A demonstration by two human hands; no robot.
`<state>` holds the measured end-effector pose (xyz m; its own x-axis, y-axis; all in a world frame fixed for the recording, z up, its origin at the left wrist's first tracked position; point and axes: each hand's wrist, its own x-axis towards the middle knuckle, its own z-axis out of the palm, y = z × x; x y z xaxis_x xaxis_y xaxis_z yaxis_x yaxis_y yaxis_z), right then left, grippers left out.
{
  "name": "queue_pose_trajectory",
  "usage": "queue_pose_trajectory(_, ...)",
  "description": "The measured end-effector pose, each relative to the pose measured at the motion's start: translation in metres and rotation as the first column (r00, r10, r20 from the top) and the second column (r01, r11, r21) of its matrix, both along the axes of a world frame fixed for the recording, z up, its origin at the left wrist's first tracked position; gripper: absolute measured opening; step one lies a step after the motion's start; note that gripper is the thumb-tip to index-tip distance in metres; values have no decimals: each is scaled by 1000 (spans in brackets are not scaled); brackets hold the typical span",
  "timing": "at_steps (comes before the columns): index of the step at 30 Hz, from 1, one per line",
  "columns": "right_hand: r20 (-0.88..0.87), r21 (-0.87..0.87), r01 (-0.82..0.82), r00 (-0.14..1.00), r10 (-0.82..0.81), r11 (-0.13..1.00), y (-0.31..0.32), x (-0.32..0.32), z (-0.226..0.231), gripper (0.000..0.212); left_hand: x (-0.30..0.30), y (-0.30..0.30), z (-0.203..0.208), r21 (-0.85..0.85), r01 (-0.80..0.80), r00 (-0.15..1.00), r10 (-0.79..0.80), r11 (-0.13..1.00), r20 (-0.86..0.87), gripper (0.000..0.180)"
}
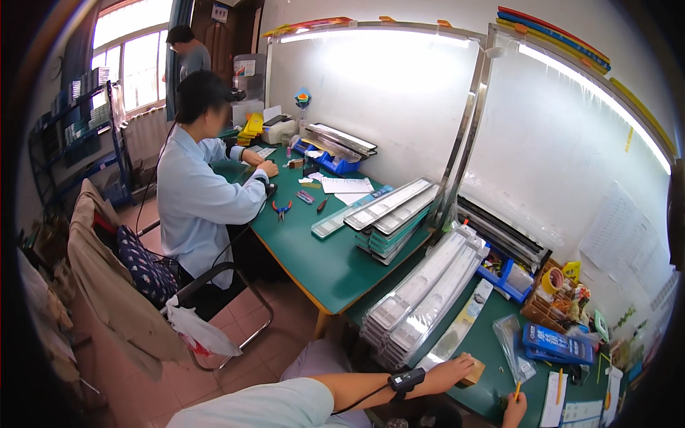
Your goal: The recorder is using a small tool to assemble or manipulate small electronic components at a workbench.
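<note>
Your left hand (449,372) is gripping small tan block (474,374) on green desk (485,337); your right hand (514,411) is pinching yellow pencil (517,391). Keeping block flat, pencil grip light, should be helping control.

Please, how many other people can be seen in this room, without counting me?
2: one person in a light blue shirt sits at the green table; another person stands farther back, near the window. Others may be hidden from view.
</note>
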<state>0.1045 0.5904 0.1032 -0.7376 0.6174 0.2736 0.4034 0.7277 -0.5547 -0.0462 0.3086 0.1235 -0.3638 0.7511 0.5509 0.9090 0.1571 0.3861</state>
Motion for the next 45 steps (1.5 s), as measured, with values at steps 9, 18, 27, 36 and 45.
queue_pose_trajectory(9, -140, -86, -62, 989, 49, 994, -1, -7, 5, 16, -7, -2, 1, -99, 20, 1000, -18, 995, 19, 46)
queue_pose_trajectory(18, -73, -233, 27, 996, -46, 972, -17, -13, 46, 21, 8, -35, 42, 16, -28, 991, 25, 999, 131, 44)
queue_pose_trajectory(27, -118, -370, 29, 990, -77, 929, -35, -16, 55, 16, 24, -57, 62, 25, 10, 989, -14, 1000, 148, 29)
queue_pose_trajectory(36, -165, -409, -21, 985, -52, 912, -88, 5, 98, 11, 52, -79, 74, 121, 69, 962, -98, 990, 253, 18)
queue_pose_trajectory(45, -247, -118, -368, 910, 332, 922, -213, -1, 150, 9, 61, -83, 103, 203, 22, 887, -113, 979, 448, 21)
